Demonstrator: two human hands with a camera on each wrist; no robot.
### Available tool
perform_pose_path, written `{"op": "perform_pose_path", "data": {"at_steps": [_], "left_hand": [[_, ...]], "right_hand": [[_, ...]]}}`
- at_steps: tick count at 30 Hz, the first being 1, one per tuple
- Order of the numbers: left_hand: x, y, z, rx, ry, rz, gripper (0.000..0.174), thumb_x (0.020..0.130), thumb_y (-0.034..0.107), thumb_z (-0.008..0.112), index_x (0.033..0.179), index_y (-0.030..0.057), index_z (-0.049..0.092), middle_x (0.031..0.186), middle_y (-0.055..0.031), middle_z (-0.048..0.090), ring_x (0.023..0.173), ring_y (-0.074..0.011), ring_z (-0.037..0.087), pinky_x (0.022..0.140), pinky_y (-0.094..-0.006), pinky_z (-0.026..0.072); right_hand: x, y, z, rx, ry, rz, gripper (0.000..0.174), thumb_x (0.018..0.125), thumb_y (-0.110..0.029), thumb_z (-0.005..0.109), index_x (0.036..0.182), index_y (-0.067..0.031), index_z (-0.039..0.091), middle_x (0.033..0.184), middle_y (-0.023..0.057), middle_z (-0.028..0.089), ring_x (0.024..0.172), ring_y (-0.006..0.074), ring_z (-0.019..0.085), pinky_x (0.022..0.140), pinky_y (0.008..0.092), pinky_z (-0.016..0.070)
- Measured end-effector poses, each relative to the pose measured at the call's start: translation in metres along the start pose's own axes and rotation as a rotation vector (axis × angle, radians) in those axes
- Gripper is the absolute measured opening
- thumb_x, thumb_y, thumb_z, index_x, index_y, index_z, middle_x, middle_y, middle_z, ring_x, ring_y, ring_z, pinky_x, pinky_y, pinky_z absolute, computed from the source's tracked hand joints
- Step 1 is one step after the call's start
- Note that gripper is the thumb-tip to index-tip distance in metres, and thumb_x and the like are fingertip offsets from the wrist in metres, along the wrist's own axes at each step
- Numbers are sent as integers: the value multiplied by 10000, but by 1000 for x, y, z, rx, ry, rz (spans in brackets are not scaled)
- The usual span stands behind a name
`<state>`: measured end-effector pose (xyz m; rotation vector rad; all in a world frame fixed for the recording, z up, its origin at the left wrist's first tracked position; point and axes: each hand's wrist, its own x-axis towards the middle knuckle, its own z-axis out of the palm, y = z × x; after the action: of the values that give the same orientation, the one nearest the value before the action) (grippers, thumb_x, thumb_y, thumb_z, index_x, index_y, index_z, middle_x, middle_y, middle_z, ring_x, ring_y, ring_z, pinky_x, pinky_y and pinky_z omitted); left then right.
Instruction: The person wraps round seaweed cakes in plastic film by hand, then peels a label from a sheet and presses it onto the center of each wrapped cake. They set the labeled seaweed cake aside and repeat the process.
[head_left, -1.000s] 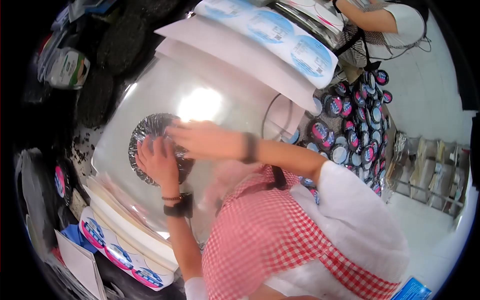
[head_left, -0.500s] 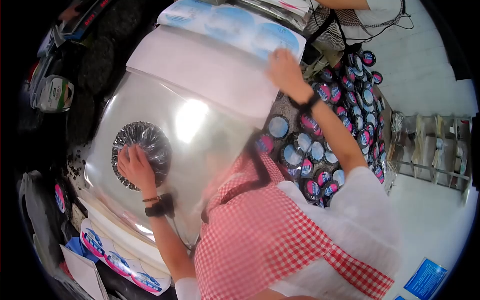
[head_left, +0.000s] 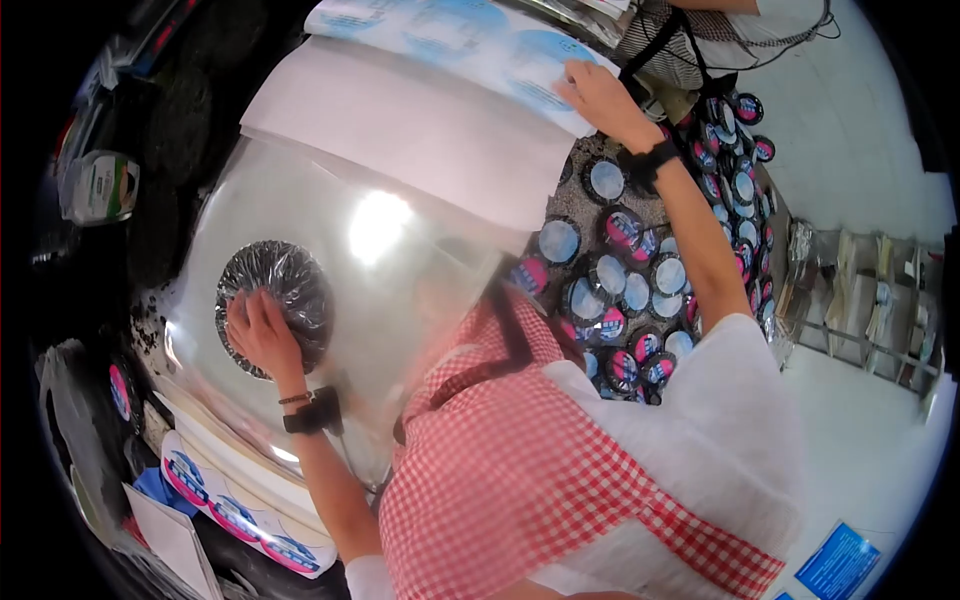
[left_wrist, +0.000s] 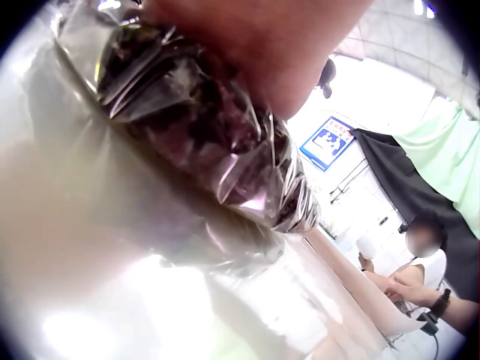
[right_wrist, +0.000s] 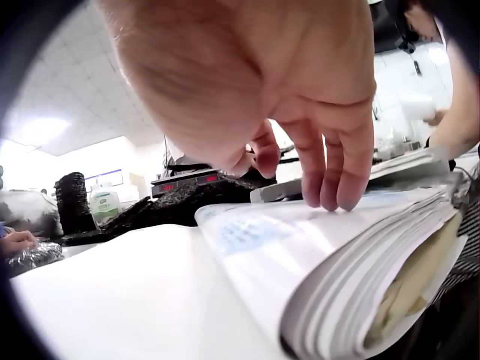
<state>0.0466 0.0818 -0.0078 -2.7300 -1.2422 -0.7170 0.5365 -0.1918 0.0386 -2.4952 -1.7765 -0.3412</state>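
A dark round disc (head_left: 307, 290) wrapped in crinkled clear film lies on the shiny clear-covered work surface (head_left: 400, 290). My left hand (head_left: 264, 335) rests on its near left part, fingers spread over the film. The left wrist view shows the wrapped disc (left_wrist: 195, 120) close up beneath the hand. At the far side, my right hand (head_left: 605, 100) touches a sheet of round blue-printed labels (head_left: 450, 45). In the right wrist view the fingertips (right_wrist: 330, 199) press down on that sheet, which lies folded over a thick stack of paper (right_wrist: 337, 300).
Many finished-looking wrapped discs with pink or pale blue labels (head_left: 610, 275) lie to the right. Pink-and-blue label sheets (head_left: 235, 515) stand at the near left. Dark round stacks (head_left: 180, 130) and a clear tub (head_left: 100, 188) are far left. Another person (left_wrist: 424, 262) works opposite.
Both hands were on the wrapped disc; my right hand has left it and moved up and right to the blue label sheet. The left hand stays on the disc.
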Motion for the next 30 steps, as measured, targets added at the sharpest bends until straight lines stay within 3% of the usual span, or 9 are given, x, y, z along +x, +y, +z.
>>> {"op": "perform_pose_path", "data": {"at_steps": [6, 8, 10, 12, 14, 18, 22, 23, 30], "left_hand": [[3, 6, -4, 0, 1, -25, 231, 948, 281, 533, 1099, 164, 662, 1214, -65, 581, 1187, -290, 494, 1025, -435, 338], [3, 6, -3, -16, 25, -24, 245, 925, 257, 561, 1144, 189, 645, 1175, -58, 597, 1172, -290, 506, 1024, -433, 343], [7, 11, -8, -83, 31, -35, 320, 888, 231, 592, 1203, 189, 622, 1135, -76, 607, 1106, -293, 539, 994, -437, 363], [5, 10, -3, -16, 58, -95, 440, 855, 242, 628, 1268, 107, 557, 1142, -134, 597, 1100, -307, 538, 992, -463, 359], [3, 10, -2, -45, 90, -150, 448, 840, 243, 648, 1193, -15, 551, 1195, -167, 572, 1174, -330, 499, 1035, -470, 330], [4, 16, -7, -105, 174, -139, 367, 891, 244, 605, 1171, 9, 564, 1268, -185, 526, 1265, -384, 420, 1041, -506, 307], [4, 26, -9, 12, 26, -228, 338, 896, 227, 589, 1167, 27, 574, 1289, -186, 519, 1279, -352, 415, 1041, -498, 311], [-1, 26, -4, -38, -1, -254, 334, 895, 224, 586, 1170, 34, 577, 1294, -185, 522, 1273, -341, 426, 1043, -493, 312], [-41, 22, 20, -810, -32, -434, 429, 906, 222, 583, 1315, 103, 531, 1327, -90, 551, 1230, -283, 505, 1051, -438, 357]], "right_hand": [[1, -31, -5, -243, -71, 21, 246, 855, -162, 556, 1081, -66, 554, 926, 227, 551, 846, 369, 567, 710, 434, 507], [1, 22, -1, 246, 184, 138, 184, 850, -99, 509, 994, -35, 604, 926, 207, 619, 894, 329, 601, 760, 418, 501], [-31, 163, 30, -359, 274, 66, 202, 921, -121, 464, 1002, -28, 623, 1011, 165, 638, 935, 329, 599, 812, 404, 484], [-55, 184, -40, -59, 446, 491, 241, 942, -131, 439, 1016, 52, 576, 1069, 213, 606, 992, 348, 590, 869, 432, 493], [-53, 127, -114, 661, 834, 831, 304, 962, -140, 414, 1030, 133, 529, 1127, 260, 574, 1048, 367, 581, 925, 461, 501], [-1, -64, -111, 1300, 766, 538, 364, 989, -143, 394, 1113, 181, 501, 1199, 286, 546, 1088, 358, 584, 1020, 441, 474], [32, -259, -20, 649, 55, -265, 444, 904, -210, 553, 1314, -45, 518, 1407, 277, 394, 1318, 390, 379, 1083, 438, 332], [59, -319, -49, 1086, 94, -238, 429, 896, -171, 549, 1321, -110, 543, 1443, 256, 366, 1346, 410, 339, 1110, 430, 303], [71, -372, 4, 801, -34, -638, 501, 823, -97, 614, 1296, -257, 574, 1412, 208, 435, 1277, 354, 462, 1041, 421, 415]]}}
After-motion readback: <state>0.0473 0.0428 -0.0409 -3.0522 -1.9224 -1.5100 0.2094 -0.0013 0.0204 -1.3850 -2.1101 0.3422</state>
